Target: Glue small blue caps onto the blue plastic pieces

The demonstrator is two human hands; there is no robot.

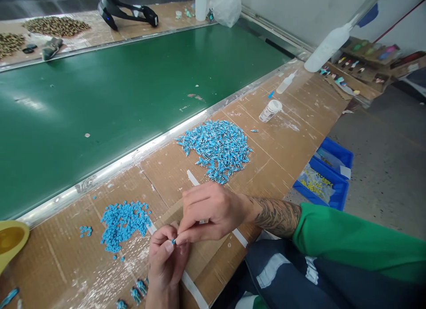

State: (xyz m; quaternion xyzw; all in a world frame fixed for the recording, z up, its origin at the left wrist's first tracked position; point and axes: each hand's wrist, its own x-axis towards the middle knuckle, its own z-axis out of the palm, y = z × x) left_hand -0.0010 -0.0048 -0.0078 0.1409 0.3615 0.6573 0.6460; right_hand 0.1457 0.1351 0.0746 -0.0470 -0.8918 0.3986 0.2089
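Observation:
My left hand (166, 256) is closed, its thumb and fingertips pinching a tiny blue piece (173, 241). My right hand (211, 211) meets it from the right, thumb and forefinger pinched together at the same piece. The fingers hide most of it, so its exact shape cannot be made out. To the left of my hands is a heap of small blue rings (116, 229). Beyond them is a larger pile of slim blue parts with silvery ends (221, 145). Several small blue figures (136, 295) stand beside my left wrist.
A green conveyor belt (116, 96) runs behind the cardboard-covered bench (276, 145). On the bench are a white tub (270, 111), a small bottle (285, 84) and a yellow container (12, 238) at far left. Blue bins (319, 185) sit below right.

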